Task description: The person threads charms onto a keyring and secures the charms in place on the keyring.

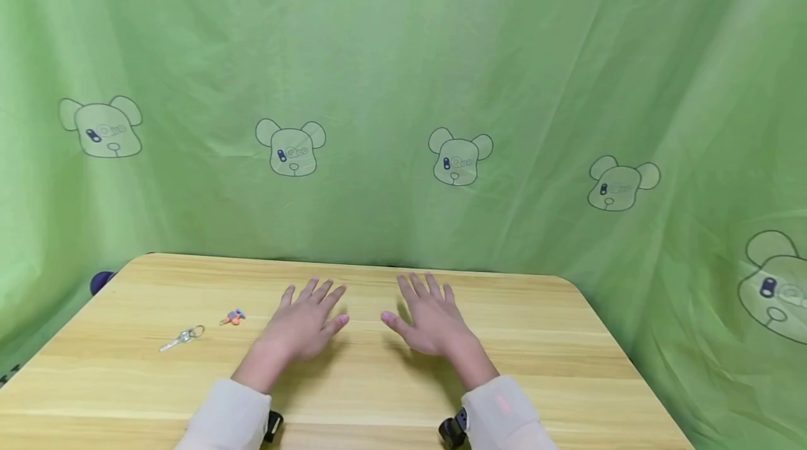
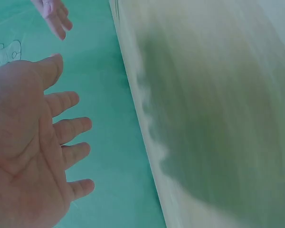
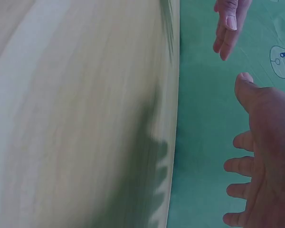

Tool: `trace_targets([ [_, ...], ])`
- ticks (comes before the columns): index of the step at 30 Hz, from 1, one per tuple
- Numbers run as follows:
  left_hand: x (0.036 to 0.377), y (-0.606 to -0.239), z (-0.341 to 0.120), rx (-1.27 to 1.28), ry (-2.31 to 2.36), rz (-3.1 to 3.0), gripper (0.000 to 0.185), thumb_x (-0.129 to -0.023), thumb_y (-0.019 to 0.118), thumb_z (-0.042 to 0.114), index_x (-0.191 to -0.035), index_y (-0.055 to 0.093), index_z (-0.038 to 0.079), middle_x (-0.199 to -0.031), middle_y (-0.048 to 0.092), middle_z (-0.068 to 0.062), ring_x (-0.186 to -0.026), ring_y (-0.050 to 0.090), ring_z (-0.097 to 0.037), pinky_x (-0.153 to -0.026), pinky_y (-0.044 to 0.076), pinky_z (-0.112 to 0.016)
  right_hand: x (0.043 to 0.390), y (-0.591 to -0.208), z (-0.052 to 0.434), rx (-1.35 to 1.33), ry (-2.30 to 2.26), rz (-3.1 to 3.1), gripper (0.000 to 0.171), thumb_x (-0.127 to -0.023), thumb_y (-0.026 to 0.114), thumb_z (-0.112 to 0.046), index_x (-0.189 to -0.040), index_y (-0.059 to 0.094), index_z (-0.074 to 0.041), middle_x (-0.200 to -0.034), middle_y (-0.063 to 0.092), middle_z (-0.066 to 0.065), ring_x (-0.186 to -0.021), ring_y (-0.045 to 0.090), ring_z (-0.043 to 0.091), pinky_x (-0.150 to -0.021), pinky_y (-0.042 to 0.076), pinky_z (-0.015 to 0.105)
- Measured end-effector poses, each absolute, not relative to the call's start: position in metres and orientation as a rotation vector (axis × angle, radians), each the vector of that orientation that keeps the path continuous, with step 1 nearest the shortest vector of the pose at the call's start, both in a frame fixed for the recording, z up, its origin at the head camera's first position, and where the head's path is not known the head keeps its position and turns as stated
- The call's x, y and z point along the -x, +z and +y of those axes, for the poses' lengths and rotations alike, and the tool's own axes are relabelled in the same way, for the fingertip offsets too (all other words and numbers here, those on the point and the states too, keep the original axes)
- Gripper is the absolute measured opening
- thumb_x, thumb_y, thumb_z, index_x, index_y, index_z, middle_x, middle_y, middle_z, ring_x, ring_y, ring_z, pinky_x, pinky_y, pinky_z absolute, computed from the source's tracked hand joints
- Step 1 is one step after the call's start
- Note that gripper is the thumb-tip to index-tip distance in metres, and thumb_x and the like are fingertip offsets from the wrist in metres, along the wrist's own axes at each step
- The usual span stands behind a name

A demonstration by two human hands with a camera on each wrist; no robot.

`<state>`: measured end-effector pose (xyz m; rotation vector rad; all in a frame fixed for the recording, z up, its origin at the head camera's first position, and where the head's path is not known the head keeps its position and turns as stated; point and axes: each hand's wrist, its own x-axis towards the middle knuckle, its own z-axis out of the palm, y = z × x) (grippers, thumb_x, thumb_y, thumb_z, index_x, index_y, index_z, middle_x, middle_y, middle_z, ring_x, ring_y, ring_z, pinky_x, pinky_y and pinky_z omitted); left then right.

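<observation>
Both hands hover over a wooden table, palms down and fingers spread. My left hand [image 1: 300,324] holds nothing; its bare palm and straight fingers show in the left wrist view. To its right, with a gap between the thumbs, my right hand [image 1: 431,320] is likewise bare, its fingers stretched forward. Left of the left hand lies a small orange and blue trinket [image 1: 234,317], too small to make out fully. Farther left and nearer to me is a silver key [image 1: 183,339] on a ring. Neither hand touches these things.
The light wooden table [image 1: 536,366] has rounded far corners. Behind and beside it hangs a green curtain [image 1: 378,50] printed with bear heads. Dark shadows of the hands fall on the tabletop. A black wrist device [image 1: 454,429] sits at the right cuff.
</observation>
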<state>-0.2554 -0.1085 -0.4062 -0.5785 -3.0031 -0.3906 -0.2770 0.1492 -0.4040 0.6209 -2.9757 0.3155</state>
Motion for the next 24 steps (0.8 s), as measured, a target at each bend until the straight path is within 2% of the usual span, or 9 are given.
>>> trace_targets([
  [12,0.255,-0.400,-0.150,0.533,-0.381,-2.976,0.061,-0.107,0.050,0.042,-0.157,0.040,0.009,-0.161,0.036,-0.021,-0.150,0.025,-0.046,-0.117,0.015,-0.071,0.287,-0.404,0.117,-0.762,0.277,-2.977,0.082,-0.102,0.049,-0.061,-0.162,0.027,-0.010,-0.164,0.030,0.019,-0.151,0.021,0.048,-0.120,0.018,0.066],
  [24,0.251,-0.398,-0.208,0.418,-0.380,-2.945,0.061,-0.105,0.056,0.036,-0.155,0.041,0.006,-0.157,0.038,-0.026,-0.147,0.028,-0.050,-0.113,0.016,-0.075,0.297,-0.399,0.073,-0.897,0.219,-2.972,0.080,-0.102,0.048,-0.061,-0.162,0.027,-0.011,-0.164,0.033,0.013,-0.151,0.024,0.044,-0.121,0.020,0.061],
])
